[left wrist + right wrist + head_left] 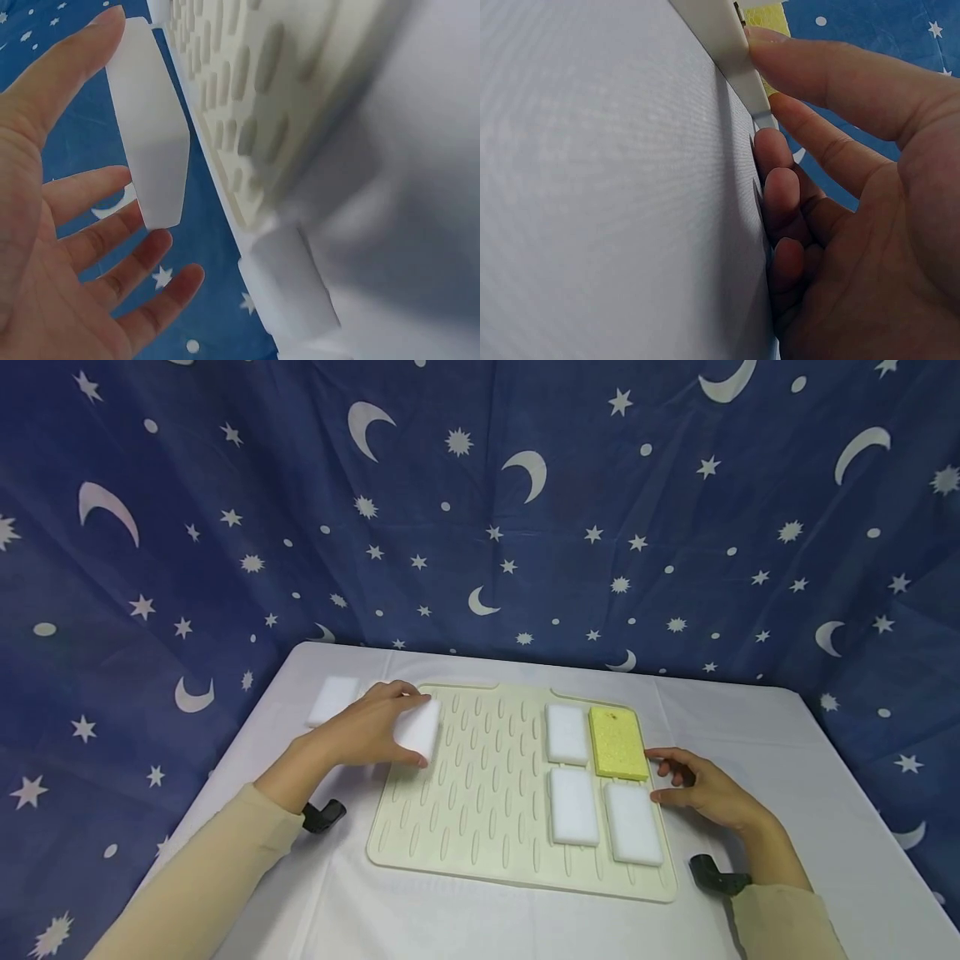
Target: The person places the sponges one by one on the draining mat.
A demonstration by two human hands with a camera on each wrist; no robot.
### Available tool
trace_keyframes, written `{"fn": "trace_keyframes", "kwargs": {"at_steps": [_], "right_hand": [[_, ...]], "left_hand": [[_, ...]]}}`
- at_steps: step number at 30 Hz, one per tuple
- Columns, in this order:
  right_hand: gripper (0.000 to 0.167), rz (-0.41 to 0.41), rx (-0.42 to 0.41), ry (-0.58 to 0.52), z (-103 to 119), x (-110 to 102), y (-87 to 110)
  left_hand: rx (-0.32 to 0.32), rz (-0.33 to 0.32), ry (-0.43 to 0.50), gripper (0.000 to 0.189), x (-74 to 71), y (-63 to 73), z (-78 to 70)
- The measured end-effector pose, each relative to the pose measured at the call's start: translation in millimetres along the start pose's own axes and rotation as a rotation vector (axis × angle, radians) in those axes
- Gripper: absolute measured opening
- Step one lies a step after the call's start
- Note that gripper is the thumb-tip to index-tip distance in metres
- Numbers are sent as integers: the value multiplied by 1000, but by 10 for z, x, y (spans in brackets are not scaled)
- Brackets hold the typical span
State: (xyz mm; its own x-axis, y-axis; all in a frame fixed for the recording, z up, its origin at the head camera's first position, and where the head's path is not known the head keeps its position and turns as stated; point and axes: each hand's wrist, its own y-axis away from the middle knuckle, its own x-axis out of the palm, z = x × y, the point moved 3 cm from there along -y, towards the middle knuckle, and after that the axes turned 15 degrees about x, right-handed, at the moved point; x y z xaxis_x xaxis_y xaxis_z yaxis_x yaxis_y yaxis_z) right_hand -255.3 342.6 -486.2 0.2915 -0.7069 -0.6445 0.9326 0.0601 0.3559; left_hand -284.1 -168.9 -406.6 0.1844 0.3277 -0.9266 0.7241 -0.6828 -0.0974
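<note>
My left hand grips a white sponge block between thumb and fingers, over the left edge of a cream ridged draining board. In the left wrist view, the held white block stands apart from the board's surface. My right hand touches the board's right edge with thumb and index finger, set apart from each other; its other fingers are bent. Beside it on the board lie a yellow sponge and several white blocks, one of them nearest the thumb.
Another white block lies on the white tablecloth left of the board. Behind the table hangs a blue curtain with moons and stars. Dark wrist-worn devices sit by both wrists, such as the right one.
</note>
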Motion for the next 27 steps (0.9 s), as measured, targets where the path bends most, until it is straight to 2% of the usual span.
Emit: {"fn": "trace_keyframes", "kwargs": {"at_steps": [12,19,27], "right_hand": [[73,10,2,-19,7,-1,6],[73,17,-15,-27,32,8,18],[73,9,10,-11,7,-2,2]], "left_hand": [[4,17,2,101,145,-336,-108],[-9,25,-9,101,228,-476,-165],[-12,35,-22,101,327,-622,-238]]}}
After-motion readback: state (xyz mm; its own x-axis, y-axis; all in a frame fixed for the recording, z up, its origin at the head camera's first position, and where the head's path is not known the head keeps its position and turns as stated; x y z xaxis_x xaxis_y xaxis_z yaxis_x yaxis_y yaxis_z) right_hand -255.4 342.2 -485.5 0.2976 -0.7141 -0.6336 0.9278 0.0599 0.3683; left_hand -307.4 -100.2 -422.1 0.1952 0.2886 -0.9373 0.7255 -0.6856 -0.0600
